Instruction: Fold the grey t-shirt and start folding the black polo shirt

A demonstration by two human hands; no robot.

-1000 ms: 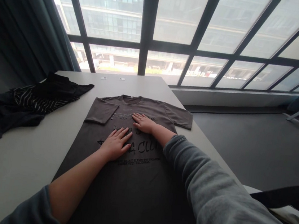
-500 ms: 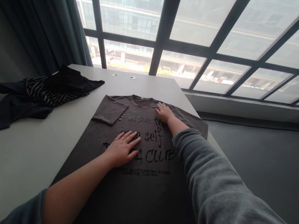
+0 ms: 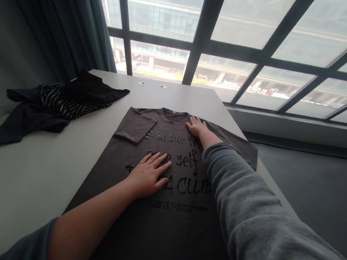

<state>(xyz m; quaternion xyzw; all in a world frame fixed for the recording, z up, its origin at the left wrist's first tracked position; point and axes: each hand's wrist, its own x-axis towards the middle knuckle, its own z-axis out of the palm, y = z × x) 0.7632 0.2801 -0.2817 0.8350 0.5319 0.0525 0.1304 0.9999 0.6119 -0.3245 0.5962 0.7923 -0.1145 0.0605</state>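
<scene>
A brown-grey T-shirt [image 3: 160,187] lies face up and spread flat on a pale table [image 3: 28,179], its hem nearest the viewer and its collar farthest away. The left hand [image 3: 149,175] rests on the middle of the shirt, palm down with fingers spread, over the black printed lettering. The right hand [image 3: 196,126], reaching out of a grey sleeve [image 3: 258,233], lies flat beyond it, near the collar on the shirt's right shoulder. Neither hand grips anything; both are flat and well apart. The shirt's left sleeve is folded in over the chest, while its right sleeve hangs at the table edge. The cloth looks thin, light and limp, likely to slide easily on the smooth tabletop and best taken by pinching at the shoulders or hem. To the left of the shirt, well apart, sits a crumpled heap of dark clothes [image 3: 56,105], partly striped. Beyond the shirt, a dark curtain [image 3: 63,19] hangs beside a large window [image 3: 236,28] that looks onto city buildings.
</scene>
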